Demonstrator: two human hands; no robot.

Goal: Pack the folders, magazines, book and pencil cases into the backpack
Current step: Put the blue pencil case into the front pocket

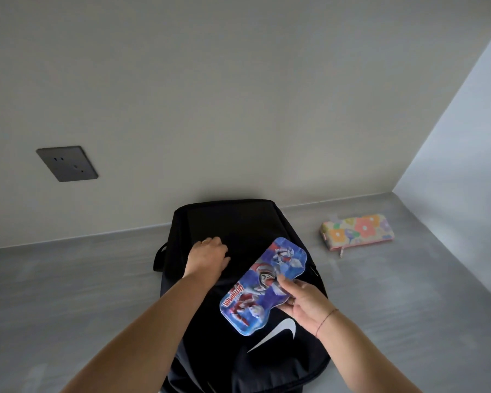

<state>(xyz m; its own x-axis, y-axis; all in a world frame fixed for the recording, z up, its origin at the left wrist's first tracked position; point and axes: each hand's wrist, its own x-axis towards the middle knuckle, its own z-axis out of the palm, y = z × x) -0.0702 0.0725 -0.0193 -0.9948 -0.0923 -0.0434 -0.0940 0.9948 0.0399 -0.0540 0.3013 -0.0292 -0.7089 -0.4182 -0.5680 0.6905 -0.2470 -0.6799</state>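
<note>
Right hand [305, 303] pinches blue case [262, 285] over backpack [238, 222] on desk [68, 293]. Left hand [209, 256], fingers curled, grips backpack fabric. Floral case [357, 231] lies on desk, well apart, right.

Dim, soft light from the right, wide-angle edge distortion, slight blur

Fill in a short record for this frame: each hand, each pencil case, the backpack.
left hand: on the upper part of the backpack, fingers curled against the fabric; grip unclear
right hand: holds the blue pencil case over the backpack
blue pencil case: not yet inside
floral pencil case: lies on the grey surface, right of the backpack, apart from it
backpack: black, on the grey surface by the wall
other: wall socket
</note>
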